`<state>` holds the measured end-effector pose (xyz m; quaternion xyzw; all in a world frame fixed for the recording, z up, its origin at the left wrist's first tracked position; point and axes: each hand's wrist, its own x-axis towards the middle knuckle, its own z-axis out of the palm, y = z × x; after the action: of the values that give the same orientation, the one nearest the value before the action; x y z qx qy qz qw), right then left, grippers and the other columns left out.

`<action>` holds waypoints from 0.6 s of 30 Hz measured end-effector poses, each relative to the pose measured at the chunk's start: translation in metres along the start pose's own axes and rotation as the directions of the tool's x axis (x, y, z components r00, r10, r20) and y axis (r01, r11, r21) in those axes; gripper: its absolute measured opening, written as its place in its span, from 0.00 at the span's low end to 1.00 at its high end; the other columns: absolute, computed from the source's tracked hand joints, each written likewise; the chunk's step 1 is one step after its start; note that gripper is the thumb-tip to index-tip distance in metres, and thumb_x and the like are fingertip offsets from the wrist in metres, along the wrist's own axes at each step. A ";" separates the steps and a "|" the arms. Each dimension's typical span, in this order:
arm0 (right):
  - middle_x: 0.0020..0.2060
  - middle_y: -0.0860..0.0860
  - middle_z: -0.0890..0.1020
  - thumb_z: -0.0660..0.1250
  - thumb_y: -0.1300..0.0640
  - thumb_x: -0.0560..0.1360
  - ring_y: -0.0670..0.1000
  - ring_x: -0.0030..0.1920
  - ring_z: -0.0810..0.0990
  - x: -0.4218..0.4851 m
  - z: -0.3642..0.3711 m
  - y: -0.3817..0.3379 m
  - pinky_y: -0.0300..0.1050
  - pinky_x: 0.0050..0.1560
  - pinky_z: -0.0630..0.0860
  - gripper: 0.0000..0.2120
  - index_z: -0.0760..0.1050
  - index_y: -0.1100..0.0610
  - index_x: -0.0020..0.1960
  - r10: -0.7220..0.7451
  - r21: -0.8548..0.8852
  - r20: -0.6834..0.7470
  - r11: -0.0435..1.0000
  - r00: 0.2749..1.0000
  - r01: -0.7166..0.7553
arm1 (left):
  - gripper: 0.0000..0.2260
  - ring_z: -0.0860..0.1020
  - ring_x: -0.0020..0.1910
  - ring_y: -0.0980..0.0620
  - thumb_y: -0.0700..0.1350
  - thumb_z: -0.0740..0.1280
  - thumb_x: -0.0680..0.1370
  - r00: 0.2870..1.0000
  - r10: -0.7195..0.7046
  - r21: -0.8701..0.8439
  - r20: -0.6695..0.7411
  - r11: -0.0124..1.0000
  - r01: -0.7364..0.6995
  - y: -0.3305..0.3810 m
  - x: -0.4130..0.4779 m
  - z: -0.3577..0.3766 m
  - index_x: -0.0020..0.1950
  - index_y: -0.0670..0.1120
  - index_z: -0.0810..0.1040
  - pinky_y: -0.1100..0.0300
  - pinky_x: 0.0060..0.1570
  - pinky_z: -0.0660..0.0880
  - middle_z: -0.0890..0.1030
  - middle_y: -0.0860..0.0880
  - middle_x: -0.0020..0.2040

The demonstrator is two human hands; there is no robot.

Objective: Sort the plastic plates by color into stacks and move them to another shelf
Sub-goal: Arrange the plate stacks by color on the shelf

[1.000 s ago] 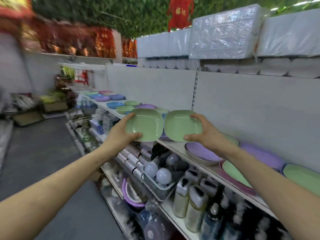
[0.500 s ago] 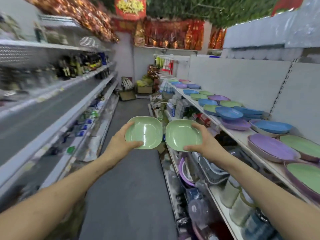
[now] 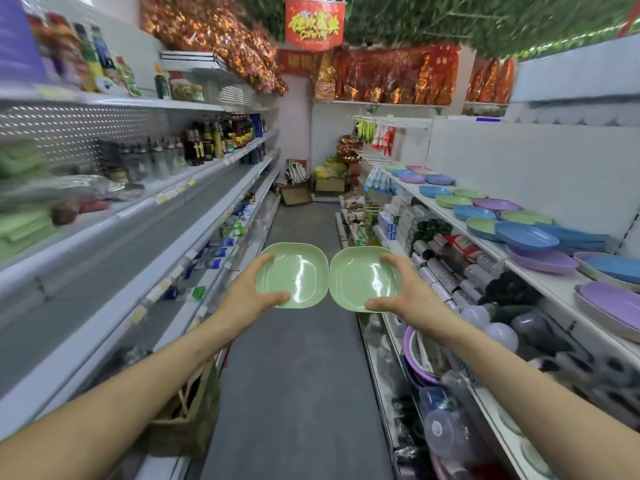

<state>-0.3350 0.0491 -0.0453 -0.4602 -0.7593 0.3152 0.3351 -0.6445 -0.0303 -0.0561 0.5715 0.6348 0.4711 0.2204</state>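
Observation:
I hold two light green square plastic plates side by side over the aisle, their edges almost touching. My left hand grips the left green plate by its left rim. My right hand grips the right green plate by its right rim. On the right shelf lie several more plates: blue plates, purple plates and green plates, mixed and partly stacked.
A long grey shelf runs along the left with a wide bare stretch; bottles stand further back on it. The grey aisle floor lies between the racks. Lower right shelves hold bottles, bulbs and basins. Boxes sit at the aisle's end.
My view has swung left from the right shelf to face down the aisle. Both hands have kept their hold on the green plates, which now hang over the aisle floor.

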 end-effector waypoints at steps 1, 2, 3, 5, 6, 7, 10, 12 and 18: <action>0.71 0.43 0.69 0.81 0.52 0.68 0.46 0.68 0.70 0.001 0.004 -0.001 0.37 0.58 0.67 0.45 0.60 0.43 0.77 0.004 0.005 0.009 1.000 1.000 -0.004 | 0.36 0.68 0.67 0.55 0.46 0.79 0.72 1.000 -0.003 -0.002 0.005 1.000 0.003 -0.003 -0.002 -0.003 0.77 0.58 0.68 0.56 0.63 0.67 0.70 0.59 0.69; 0.71 0.43 0.69 0.81 0.52 0.68 0.46 0.69 0.69 0.001 0.008 -0.002 0.38 0.60 0.66 0.45 0.60 0.43 0.77 0.003 0.011 0.011 1.000 1.000 -0.003 | 0.36 0.68 0.67 0.55 0.46 0.79 0.72 1.000 -0.006 -0.002 0.010 1.000 0.006 -0.007 -0.003 -0.005 0.77 0.58 0.68 0.56 0.63 0.67 0.70 0.59 0.70; 0.71 0.43 0.69 0.81 0.53 0.68 0.46 0.69 0.68 0.002 0.011 -0.003 0.40 0.63 0.65 0.45 0.60 0.44 0.77 -0.001 0.016 0.008 1.000 1.000 0.001 | 0.36 0.68 0.67 0.55 0.46 0.79 0.72 1.000 -0.008 0.000 0.013 1.000 0.008 -0.009 -0.003 -0.007 0.77 0.59 0.68 0.55 0.63 0.67 0.70 0.59 0.70; 0.72 0.43 0.68 0.81 0.52 0.68 0.45 0.70 0.67 0.004 0.015 -0.003 0.41 0.65 0.63 0.45 0.60 0.45 0.77 -0.008 0.014 -0.003 1.000 1.000 0.008 | 0.36 0.67 0.67 0.55 0.46 0.79 0.73 1.000 -0.020 0.011 0.018 1.000 0.020 -0.012 -0.003 -0.011 0.77 0.59 0.67 0.56 0.62 0.66 0.70 0.59 0.71; 0.72 0.43 0.68 0.81 0.51 0.68 0.45 0.70 0.67 0.005 0.016 -0.002 0.42 0.66 0.63 0.45 0.60 0.45 0.77 -0.009 0.014 -0.006 1.000 1.000 0.009 | 0.36 0.67 0.67 0.55 0.46 0.79 0.73 0.999 -0.029 0.016 0.017 0.999 0.029 -0.013 -0.002 -0.012 0.77 0.59 0.67 0.56 0.62 0.66 0.70 0.59 0.71; 0.72 0.43 0.68 0.80 0.50 0.69 0.45 0.70 0.67 0.007 0.015 0.000 0.43 0.66 0.63 0.44 0.60 0.45 0.77 -0.009 0.016 -0.006 1.000 1.000 0.009 | 0.36 0.68 0.67 0.55 0.46 0.79 0.73 0.999 -0.038 0.017 0.014 0.999 0.038 -0.015 -0.002 -0.012 0.77 0.59 0.68 0.56 0.62 0.66 0.70 0.59 0.71; 0.71 0.43 0.69 0.79 0.48 0.70 0.46 0.71 0.67 0.012 0.014 0.004 0.44 0.67 0.64 0.42 0.60 0.45 0.77 -0.008 0.033 -0.005 0.999 1.000 0.008 | 0.36 0.68 0.68 0.53 0.46 0.79 0.72 0.998 -0.059 0.013 0.016 0.998 0.059 -0.021 -0.005 -0.010 0.77 0.58 0.68 0.53 0.66 0.68 0.70 0.58 0.72; 0.70 0.42 0.69 0.80 0.49 0.69 0.46 0.71 0.67 0.016 0.016 0.008 0.44 0.67 0.64 0.43 0.61 0.45 0.77 -0.013 0.025 0.016 1.000 1.000 0.013 | 0.36 0.69 0.69 0.52 0.46 0.79 0.72 0.996 -0.092 0.004 0.010 0.996 0.092 -0.026 -0.005 -0.007 0.77 0.59 0.68 0.50 0.68 0.70 0.70 0.58 0.72; 0.71 0.39 0.68 0.82 0.49 0.65 0.48 0.71 0.68 0.033 0.034 0.019 0.55 0.71 0.71 0.46 0.60 0.42 0.76 0.025 0.057 0.087 0.998 0.996 -0.030 | 0.37 0.77 0.65 0.37 0.51 0.79 0.68 0.991 -0.131 0.014 0.011 0.991 0.131 -0.044 0.008 -0.003 0.75 0.63 0.69 0.40 0.65 0.76 0.71 0.59 0.69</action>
<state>-0.3645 0.0805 -0.0732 -0.4467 -0.7572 0.3613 0.3108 -0.6715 -0.0200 -0.0900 0.5328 0.6727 0.4479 0.2511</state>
